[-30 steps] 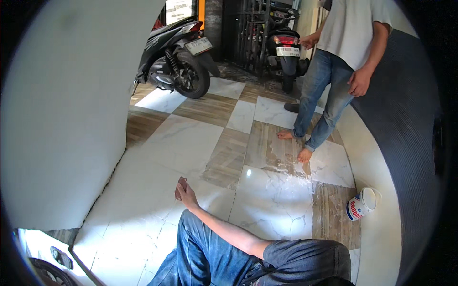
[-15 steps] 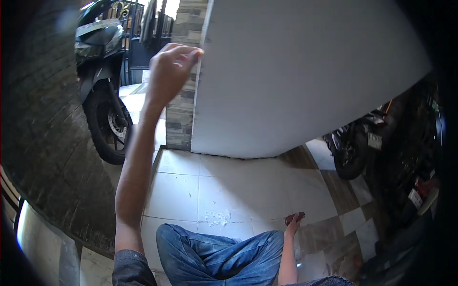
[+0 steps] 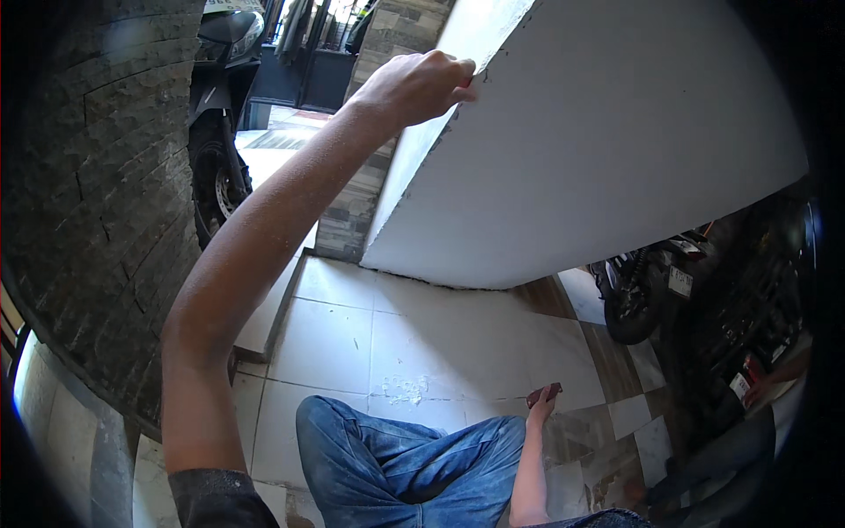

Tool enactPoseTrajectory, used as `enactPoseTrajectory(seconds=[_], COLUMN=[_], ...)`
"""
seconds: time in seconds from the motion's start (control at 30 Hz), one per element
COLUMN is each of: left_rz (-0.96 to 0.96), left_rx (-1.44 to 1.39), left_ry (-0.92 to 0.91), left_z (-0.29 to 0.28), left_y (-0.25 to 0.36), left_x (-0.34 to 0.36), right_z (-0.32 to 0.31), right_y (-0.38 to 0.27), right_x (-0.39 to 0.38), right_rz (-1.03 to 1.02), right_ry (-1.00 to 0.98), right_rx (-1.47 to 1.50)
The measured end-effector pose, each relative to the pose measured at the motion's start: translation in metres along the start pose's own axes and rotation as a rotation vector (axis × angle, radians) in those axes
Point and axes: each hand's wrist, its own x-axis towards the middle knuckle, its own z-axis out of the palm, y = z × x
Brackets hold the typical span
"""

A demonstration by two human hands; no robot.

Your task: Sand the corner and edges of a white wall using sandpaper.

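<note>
My left hand [image 3: 424,86] is raised at the upper middle, its fingers curled closed against the edge of a large white wall panel [image 3: 607,132]. A small bit of red shows at the fingertips; what it belongs to is too small to tell. The panel's edge looks rough and chipped. Low on the right, beside my knee, my right hand [image 3: 543,410] is closed around a small dark reddish-brown block [image 3: 546,392] just above the floor. White flakes [image 3: 405,388] lie scattered on the white floor tiles in front of my crossed legs [image 3: 414,462].
A dark stone-clad wall [image 3: 97,202] rises at left, with a motorbike [image 3: 220,167] beyond it. Another motorbike [image 3: 629,295] stands at right. Near the right rim, another person's hand [image 3: 779,380] and legs [image 3: 731,458] show in shadow. A low step edge [image 3: 277,312] runs left of the tiles.
My left hand has moved right and slightly up along the panel, and my view has shifted. The right hand stays low with the block. Another person's hand now shows at right.
</note>
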Motion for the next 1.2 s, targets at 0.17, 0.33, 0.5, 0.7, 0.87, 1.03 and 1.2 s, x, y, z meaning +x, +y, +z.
enactPoseTrajectory(seconds=[0.17, 0.33, 0.5, 0.7, 0.87, 1.03, 1.2], left_rz=[-0.02, 0.051, -0.124, 0.066, 0.032, -0.167, -0.015], left_rx=[0.024, -0.15, -0.095, -0.219, -0.254, -0.23, -0.017], left_ry=[-0.051, 0.005, -0.133, 0.708, 0.675, 0.456, 0.553], left_z=[0.006, 0.005, -0.016, -0.048, -0.066, -0.073, -0.074], left_y=[-0.003, -0.009, 0.003, 0.027, 0.043, 0.059, 0.054], left_x=[-0.002, 0.002, 0.01, 0.052, 0.061, 0.059, 0.072], right_z=[0.003, 0.004, 0.006, 0.002, 0.005, 0.009, 0.012], right_y=[-0.007, -0.021, -0.016, 0.013, 0.008, -0.017, -0.014], right_x=[-0.005, -0.01, -0.008, 0.01, 0.006, -0.012, -0.007], right_rz=[-0.01, 0.079, -0.011, 0.062, -0.011, -0.058, -0.104], right_ry=[0.037, 0.003, 0.054, 0.012, 0.11, 0.05, 0.062], right_rx=[-0.031, -0.127, -0.16, -0.095, -0.136, -0.041, -0.016])
